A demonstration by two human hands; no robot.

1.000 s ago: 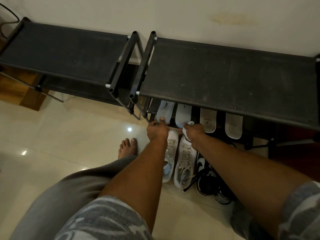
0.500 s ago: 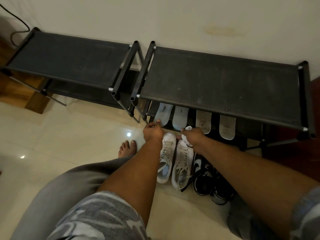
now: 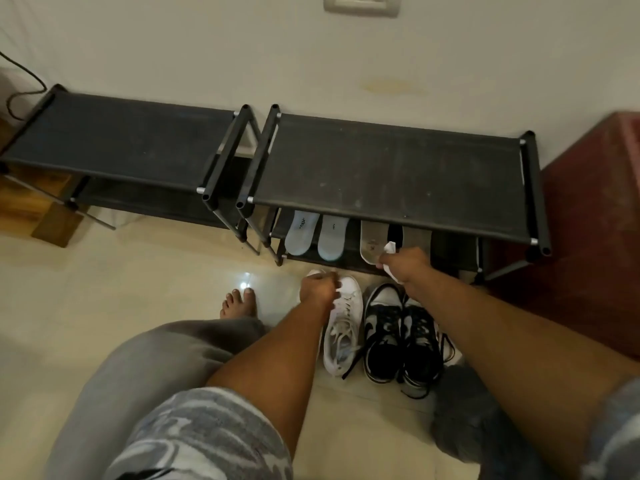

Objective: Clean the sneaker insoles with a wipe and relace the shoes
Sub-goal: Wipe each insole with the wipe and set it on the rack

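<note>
Wipe (image 3: 390, 247) is bunched in my right hand (image 3: 405, 264), fingers clamped round it, white ends sticking out above and below the fist. The hand is at the bottom end of the left grey insole (image 3: 371, 242); touching or just short of it, can't tell.

Step, as I judge it: wipe this grey insole. To do it well I'd free a flat patch of wipe, pin the insole's lower end so it doesn't slide off, and stroke heel to toe along its length, logo side too. Then the other grey insole (image 3: 416, 237).

My left hand (image 3: 317, 287) is on the toe of a white sneaker (image 3: 343, 327), fingers bent down over it; gripping or only resting, can't tell. Black-and-white sneakers (image 3: 384, 334) sit just beside it on the floor (image 3: 138, 289), laces loose.

Right rack (image 3: 381, 168): its lower shelf (image 3: 350, 251) holds four insoles side by side, ends sticking out at the front. Two blue insoles (image 3: 300, 233) are on the left, the two grey on the right. Left rack (image 3: 114, 140): lower tier too dark to read.
</note>
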